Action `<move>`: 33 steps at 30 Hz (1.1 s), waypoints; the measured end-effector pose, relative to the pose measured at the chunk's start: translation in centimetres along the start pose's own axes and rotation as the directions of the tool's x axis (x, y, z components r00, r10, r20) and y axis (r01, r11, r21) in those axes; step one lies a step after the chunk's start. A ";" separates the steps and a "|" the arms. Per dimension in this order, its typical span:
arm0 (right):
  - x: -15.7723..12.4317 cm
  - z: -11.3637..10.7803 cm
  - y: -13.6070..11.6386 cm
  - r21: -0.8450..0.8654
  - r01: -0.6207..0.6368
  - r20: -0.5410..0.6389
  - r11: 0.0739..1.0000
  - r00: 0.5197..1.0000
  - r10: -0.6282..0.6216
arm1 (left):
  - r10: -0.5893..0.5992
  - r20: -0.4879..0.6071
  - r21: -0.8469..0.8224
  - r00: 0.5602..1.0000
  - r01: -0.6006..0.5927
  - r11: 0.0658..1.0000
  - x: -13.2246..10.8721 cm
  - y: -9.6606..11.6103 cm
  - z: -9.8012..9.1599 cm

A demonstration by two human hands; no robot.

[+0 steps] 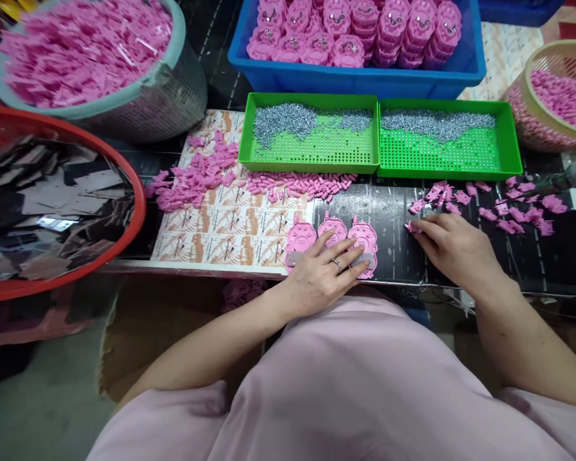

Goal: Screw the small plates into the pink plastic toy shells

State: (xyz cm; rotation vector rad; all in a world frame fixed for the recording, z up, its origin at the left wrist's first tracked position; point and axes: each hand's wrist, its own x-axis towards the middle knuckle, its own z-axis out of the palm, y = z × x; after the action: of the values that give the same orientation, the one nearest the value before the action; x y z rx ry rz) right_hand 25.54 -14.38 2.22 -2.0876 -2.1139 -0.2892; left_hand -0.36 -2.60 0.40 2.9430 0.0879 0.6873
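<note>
Three pink plastic casings lie side by side at the table's front edge: a left casing (pixel 301 237), a middle casing (pixel 331 225) and a right casing (pixel 363 235). Across the middle and right ones my left hand (pixel 319 275) rests flat, fingers spread, a ring on one finger. My right hand (pixel 456 246) pinches a small pink plastic part (pixel 414 228) just above the black tabletop, to the right of the casings. Beyond that hand are scattered loose pink parts (pixel 513 211) of similar look.
Two green trays (pixel 310 165) of small metal screws stand behind the casings. A blue bin (pixel 355 80) holds stacked pink casings. Pink pieces (pixel 201 169) lie in a heap at left. A red basket (pixel 137 211), a grey-green basket (pixel 173 96) and a beige basket (pixel 528 96) flank the table.
</note>
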 end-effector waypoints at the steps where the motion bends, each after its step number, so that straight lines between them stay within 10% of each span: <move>1: 0.0 0.0 -0.2 -0.017 -0.012 -0.015 1.000 1.000 0.012 | -0.002 0.001 0.000 1.000 0.002 1.000 0.0 0.1 0.2; 13: 1.0 -0.9 2.8 0.258 0.372 0.069 0.892 0.913 -0.401 | -0.018 0.026 -0.009 0.999 0.018 1.000 0.1 0.3 0.2; 24: 1.3 -0.2 -1.3 0.542 -0.001 -0.080 0.840 0.995 0.053 | 0.007 0.055 0.034 0.998 -0.009 0.999 0.0 0.3 0.5; 33: 4.8 2.1 -5.8 0.320 0.122 -0.208 0.940 0.976 -0.056 | 0.016 0.050 0.070 0.999 -0.019 0.997 0.2 0.4 0.3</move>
State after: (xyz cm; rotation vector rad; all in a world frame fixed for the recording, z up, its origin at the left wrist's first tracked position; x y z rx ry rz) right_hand 19.69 -9.29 1.15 -1.7036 -1.9834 -0.1313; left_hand 0.00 -2.97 0.26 3.0298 0.0834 0.6262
